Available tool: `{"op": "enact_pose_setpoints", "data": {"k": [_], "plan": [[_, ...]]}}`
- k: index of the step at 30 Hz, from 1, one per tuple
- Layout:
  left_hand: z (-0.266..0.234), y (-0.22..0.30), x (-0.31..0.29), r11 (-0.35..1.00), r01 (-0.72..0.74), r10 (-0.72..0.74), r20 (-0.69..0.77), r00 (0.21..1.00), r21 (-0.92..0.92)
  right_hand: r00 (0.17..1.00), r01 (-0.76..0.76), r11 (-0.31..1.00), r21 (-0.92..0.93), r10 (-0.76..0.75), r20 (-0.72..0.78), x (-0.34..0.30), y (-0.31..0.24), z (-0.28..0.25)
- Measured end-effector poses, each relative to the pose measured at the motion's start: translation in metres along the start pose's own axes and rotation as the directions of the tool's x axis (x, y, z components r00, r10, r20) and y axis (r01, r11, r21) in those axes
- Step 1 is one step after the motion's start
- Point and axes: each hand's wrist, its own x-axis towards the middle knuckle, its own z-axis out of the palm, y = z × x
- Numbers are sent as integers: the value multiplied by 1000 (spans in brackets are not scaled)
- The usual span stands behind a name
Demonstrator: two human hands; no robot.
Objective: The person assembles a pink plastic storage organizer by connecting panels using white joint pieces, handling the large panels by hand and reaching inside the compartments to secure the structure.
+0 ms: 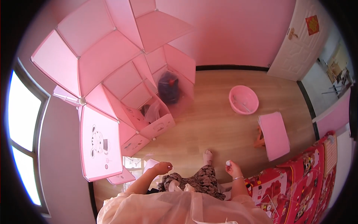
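Observation:
My right hand (235, 170), with a bracelet at its wrist, is closed around a small white round piece (228, 163) that shows at the fingertips. On the other side of my lap, my left hand (162, 168) is closed with the fingers curled together. What it holds, if anything, is too small to make out. Ahead and to the left stands a pink cube cabinet (108, 48) of thin panels joined by wires and round white connectors (82, 100). A panel with a cartoon animal (100, 143) stands at its near left side.
A dark bagged bundle (168, 87) and a clear plastic bag (152, 113) sit in the cabinet's lower cubes. A pink basin (244, 100) holds small parts on the wooden floor. Pink panels (275, 136) lie stacked on a stool (259, 138). A red-covered bed (298, 183) borders my right.

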Motion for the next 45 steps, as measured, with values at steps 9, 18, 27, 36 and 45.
{"op": "enact_pose_setpoints", "data": {"k": [9,18,27,36,45], "plan": [[-103,37,66,968,169,-198,-149,969,-188,910,397,893,-211,-413,-35,129,-275,98],[-241,121,65,989,15,-122,-765,633,-145,694,687,342,-641,-568,442,127,-385,287],[-365,78,-49,923,385,126,-928,-351,-20,-99,970,-235,62,-150,984,-150,-300,574],[-426,4,-173,944,202,142,-234,-962,-260,-566,802,-529,276,-529,632,-209,-213,696],[-434,-58,-174,902,353,242,-386,-890,-249,-674,710,-688,152,-601,430,-239,-227,743]]}}
